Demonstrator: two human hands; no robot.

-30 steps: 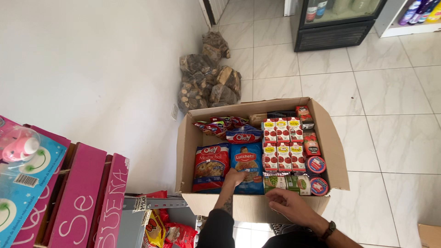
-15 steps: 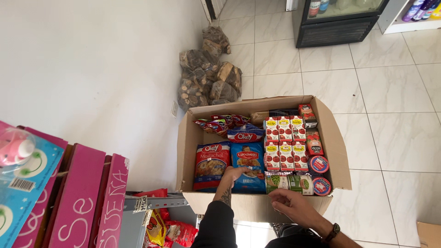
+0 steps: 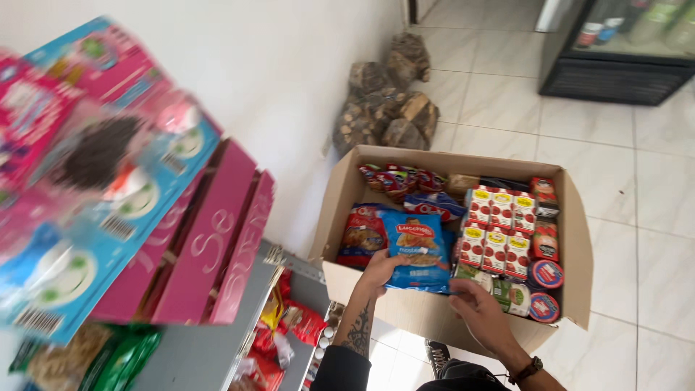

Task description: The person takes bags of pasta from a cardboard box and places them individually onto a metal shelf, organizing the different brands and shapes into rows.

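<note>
A blue snack bag (image 3: 418, 250) sits near-centre in the cardboard box (image 3: 579, 239); a red bag (image 3: 362, 235) lies left of it, red-and-white cartons (image 3: 499, 228) right. Pink and blue display boxes (image 3: 145, 217) stand near left.

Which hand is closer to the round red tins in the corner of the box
Right. The right hand hovers at the box's near edge, just left of the round red tins. The left hand is farther left, gripping the blue snack bag.
</note>
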